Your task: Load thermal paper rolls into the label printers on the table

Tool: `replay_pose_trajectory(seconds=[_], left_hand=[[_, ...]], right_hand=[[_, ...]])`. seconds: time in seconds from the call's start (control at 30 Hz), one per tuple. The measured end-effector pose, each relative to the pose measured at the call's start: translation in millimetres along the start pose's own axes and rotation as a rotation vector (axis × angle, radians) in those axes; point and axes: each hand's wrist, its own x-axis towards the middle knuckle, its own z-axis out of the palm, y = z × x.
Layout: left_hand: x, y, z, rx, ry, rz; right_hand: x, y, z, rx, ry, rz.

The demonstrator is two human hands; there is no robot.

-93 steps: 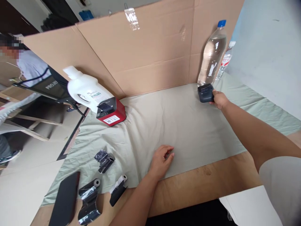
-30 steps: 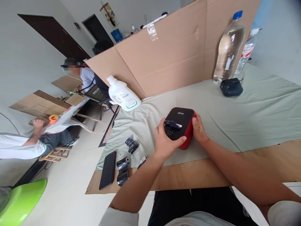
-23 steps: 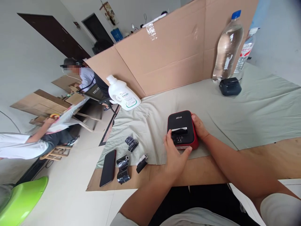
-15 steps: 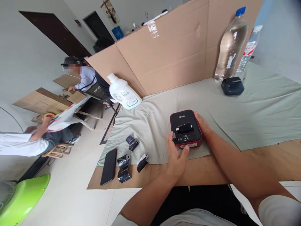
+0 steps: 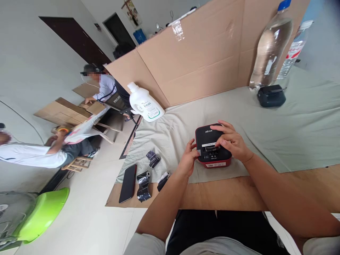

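A small black box with red sides (image 5: 209, 127), which looks like a label printer, lies on the cloth in front of me. My left hand (image 5: 188, 157) grips its left side, the thumb by a grey tab on the edge. Above its top, my right hand (image 5: 233, 141) bends thumb and index finger together at the slot, on a dark glossy strip (image 5: 211, 148) there. The other right fingers reach over the lid. To the left lie black printed strip rolls (image 5: 143, 186), partly unwound; my left forearm partly covers the nearest one (image 5: 163, 180).
A phone (image 5: 128, 184) lies at the table's left edge. A white jug (image 5: 146, 102) stands by the cardboard wall (image 5: 202, 60). Back right are a large bottle (image 5: 272, 49), a smaller bottle (image 5: 293, 53) and a black case (image 5: 271, 96). Other people sit at left.
My right hand has moved from the printer's right side onto its top at the slot. The black strip that stuck up there now shows less. My left hand has shifted along the left side.
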Motion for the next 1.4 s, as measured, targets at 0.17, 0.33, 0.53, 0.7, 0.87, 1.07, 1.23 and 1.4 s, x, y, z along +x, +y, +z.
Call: replay_pose_trajectory(seconds=[0.17,0.33,0.53,0.7,0.87,1.07,1.23,1.4], left_hand=[[7.4,7.8,4.4,0.037,-0.053,0.061],[15.2,8.5,-1.4,0.001,-0.208,0.063],[17.6,3.3,-6.7,-0.027,-0.244,0.048],[20.7,0.5,-7.5,-0.036,-0.252,0.050],[24.4,1.4,-8.1,0.008,-0.267,0.046],[23.6,4.5,-9.6,-0.003,-0.250,-0.024],[17.6,-5.4,-5.1,-0.101,-0.306,0.021],[9.4,-9.6,8.0,-0.180,-0.245,0.045]], right_hand=[[1.2,-2.9,-2.4,-0.118,-0.054,-0.117],[2.8,-7.1,-3.2,-0.163,-0.077,-0.158],[3.2,-5.5,-1.9,-0.151,-0.076,-0.163],[2.6,-4.3,-1.5,-0.131,-0.029,-0.152],[-2.2,8.4,0.1,0.035,0.130,0.003],[-8.2,44.5,10.7,0.260,0.168,0.297],[-9.3,54.6,23.8,0.386,0.240,0.425],[-11.5,46.1,34.4,0.446,0.335,0.461]])
